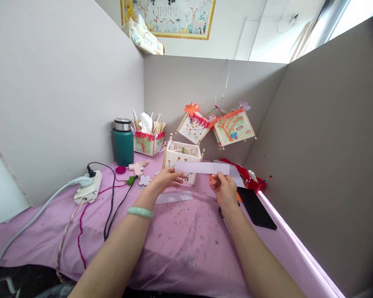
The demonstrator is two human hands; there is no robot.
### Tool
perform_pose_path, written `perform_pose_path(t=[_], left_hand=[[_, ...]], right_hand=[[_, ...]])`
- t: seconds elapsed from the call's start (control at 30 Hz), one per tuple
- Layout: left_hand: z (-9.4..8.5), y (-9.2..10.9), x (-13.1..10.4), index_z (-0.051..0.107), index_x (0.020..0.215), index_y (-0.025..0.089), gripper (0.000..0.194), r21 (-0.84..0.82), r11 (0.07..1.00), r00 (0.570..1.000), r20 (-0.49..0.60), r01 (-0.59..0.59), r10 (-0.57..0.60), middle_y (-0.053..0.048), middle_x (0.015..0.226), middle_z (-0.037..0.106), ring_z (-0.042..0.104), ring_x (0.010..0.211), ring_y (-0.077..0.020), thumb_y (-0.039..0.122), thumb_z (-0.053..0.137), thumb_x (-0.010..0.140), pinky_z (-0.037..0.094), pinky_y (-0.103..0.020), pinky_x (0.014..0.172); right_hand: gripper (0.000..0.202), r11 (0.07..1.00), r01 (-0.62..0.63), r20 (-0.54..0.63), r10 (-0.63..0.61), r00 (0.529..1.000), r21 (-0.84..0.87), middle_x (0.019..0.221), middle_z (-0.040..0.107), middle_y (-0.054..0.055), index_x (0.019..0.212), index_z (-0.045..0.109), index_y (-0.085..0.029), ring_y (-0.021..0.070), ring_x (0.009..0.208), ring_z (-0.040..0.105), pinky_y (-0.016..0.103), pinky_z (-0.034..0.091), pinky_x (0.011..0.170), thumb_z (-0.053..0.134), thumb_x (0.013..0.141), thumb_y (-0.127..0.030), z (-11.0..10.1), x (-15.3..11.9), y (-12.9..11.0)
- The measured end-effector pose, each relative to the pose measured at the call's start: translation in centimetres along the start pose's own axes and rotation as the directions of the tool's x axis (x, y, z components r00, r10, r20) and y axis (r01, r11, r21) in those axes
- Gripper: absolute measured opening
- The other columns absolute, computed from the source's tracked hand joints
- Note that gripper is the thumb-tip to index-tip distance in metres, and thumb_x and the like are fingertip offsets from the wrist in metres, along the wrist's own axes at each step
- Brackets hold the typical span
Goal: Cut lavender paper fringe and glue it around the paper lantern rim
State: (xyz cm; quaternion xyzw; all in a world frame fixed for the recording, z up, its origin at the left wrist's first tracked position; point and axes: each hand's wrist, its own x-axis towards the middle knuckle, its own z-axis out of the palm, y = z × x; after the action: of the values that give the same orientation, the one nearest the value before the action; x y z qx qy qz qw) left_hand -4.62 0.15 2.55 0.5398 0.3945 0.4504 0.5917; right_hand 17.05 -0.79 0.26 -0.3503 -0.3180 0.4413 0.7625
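Observation:
A pale lilac paper strip is stretched level between my two hands, above the table. My left hand pinches its left end, and my right hand grips its lower right edge with curled fingers. Behind the strip stands a white paper lantern with wooden stick corners and small drawn flowers; the strip hides part of it. Another lilac strip lies on the cloth below my left hand. Partly covered by my right hand and wrist are scissors and orange paper.
On the left are a power strip with trailing cords, a green bottle and a pink glue gun. Decorated lanterns hang from a wire at the back. A black phone lies right. Grey partitions surround the pink-clothed table.

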Motion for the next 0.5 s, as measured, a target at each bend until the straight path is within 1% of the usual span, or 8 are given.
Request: perform_pose_path(t=[0.07, 0.13, 0.2, 0.33, 0.4, 0.5], left_hand=[[0.8, 0.5, 0.0, 0.061, 0.081, 0.012, 0.023, -0.085, 0.996, 0.995, -0.097, 0.003, -0.011, -0.008, 0.081, 0.067, 0.058, 0.056, -0.0103, 0.028, 0.073, 0.069, 0.049, -0.025, 0.052], [1.6, 1.2, 0.1, 0.059, 0.076, 0.012, 0.018, -0.088, 0.995, 0.979, -0.202, -0.044, 0.025, -0.005, 0.072, 0.065, 0.054, 0.047, -0.0081, 0.024, 0.072, 0.071, 0.044, -0.022, 0.045], [2.2, 2.0, 0.4, 0.056, 0.072, 0.013, 0.015, -0.094, 0.990, 0.959, -0.273, -0.105, 0.076, -0.003, 0.067, 0.063, 0.051, 0.044, -0.0071, 0.022, 0.068, 0.074, 0.041, -0.021, 0.042], [2.6, 2.8, 1.3, 0.053, 0.070, 0.014, 0.015, -0.166, 0.970, 0.922, -0.372, -0.178, 0.106, 0.000, 0.062, 0.060, 0.050, 0.041, -0.0064, 0.020, 0.063, 0.077, 0.042, -0.021, 0.041], [2.3, 2.6, 1.8, 0.051, 0.070, 0.014, 0.015, -0.216, 0.954, 0.909, -0.401, -0.210, 0.109, 0.001, 0.061, 0.060, 0.049, 0.040, -0.0060, 0.020, 0.062, 0.078, 0.042, -0.021, 0.042], [1.8, 1.6, 2.4, 0.051, 0.071, 0.014, 0.015, -0.286, 0.927, 0.900, -0.425, -0.241, 0.103, 0.002, 0.059, 0.059, 0.049, 0.040, -0.0058, 0.020, 0.063, 0.077, 0.043, -0.020, 0.042]], right_hand=[[0.036, 1.000, 0.003, 0.008, -0.003, 1.000, 0.005, 0.062, 0.067, -0.002, 0.068, 0.046, -0.018, 0.0066, 0.039, 0.050, 0.018, 0.039, 0.035, 0.078, 0.057, -0.033, 0.0, -0.1, 0.0], [0.035, 1.000, 0.010, 0.025, -0.011, 1.000, 0.016, 0.063, 0.067, -0.002, 0.071, 0.049, -0.017, 0.0064, 0.039, 0.050, 0.018, 0.039, 0.035, 0.078, 0.057, -0.032, 0.1, -0.1, 0.0], [0.035, 1.000, 0.013, 0.041, -0.014, 0.999, 0.021, 0.064, 0.066, -0.003, 0.075, 0.053, -0.016, 0.0059, 0.040, 0.050, 0.017, 0.039, 0.036, 0.079, 0.058, -0.033, 0.2, -0.2, 0.0], [0.036, 1.000, 0.005, 0.059, -0.005, 0.998, -0.003, 0.066, 0.067, -0.002, 0.078, 0.057, -0.015, 0.0053, 0.040, 0.051, 0.017, 0.039, 0.037, 0.079, 0.058, -0.035, 0.4, -0.3, 0.2], [0.037, 1.000, -0.003, 0.062, 0.004, 0.998, -0.014, 0.067, 0.067, -0.002, 0.077, 0.056, -0.015, 0.0052, 0.040, 0.051, 0.016, 0.038, 0.036, 0.080, 0.057, -0.036, 0.4, -0.2, 0.3], [0.038, 1.000, -0.005, 0.064, 0.006, 0.998, -0.029, 0.067, 0.067, -0.003, 0.075, 0.056, -0.016, 0.0052, 0.040, 0.050, 0.017, 0.038, 0.037, 0.080, 0.056, -0.038, 0.3, -0.2, 0.4]])
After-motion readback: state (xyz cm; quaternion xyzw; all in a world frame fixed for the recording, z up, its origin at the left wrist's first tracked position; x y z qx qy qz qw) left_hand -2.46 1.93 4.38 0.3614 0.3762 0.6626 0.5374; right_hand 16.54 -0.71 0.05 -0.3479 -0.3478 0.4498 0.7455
